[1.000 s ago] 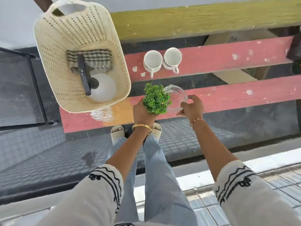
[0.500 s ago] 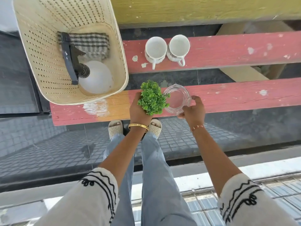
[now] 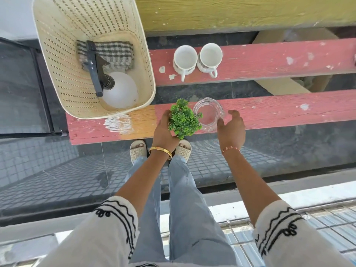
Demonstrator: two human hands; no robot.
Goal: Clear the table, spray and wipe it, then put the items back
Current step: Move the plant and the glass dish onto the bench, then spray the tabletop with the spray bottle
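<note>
My left hand (image 3: 163, 130) grips a small green artificial plant (image 3: 184, 120) at the near red plank (image 3: 279, 110) of the slatted table. A clear glass bowl (image 3: 209, 114) stands on that plank just right of the plant. My right hand (image 3: 232, 128) hovers beside the bowl with fingers relaxed and apart from the glass. Two white mugs (image 3: 197, 58) stand side by side on the far red plank. A cream perforated basket (image 3: 63, 74) at the left holds a white spray bottle (image 3: 117, 89) with a dark trigger and a checked cloth (image 3: 113, 53).
A yellow-green plank (image 3: 240, 12) runs along the back. Gaps between planks show dark floor. My feet in pale sandals (image 3: 136, 150) stand under the table's near edge on small grey tiles. A dark metal frame (image 3: 38, 83) lies left of the basket.
My right hand has let go of the glass bowl, which now stands on the near plank. The left hand still holds the plant, slightly lower.
</note>
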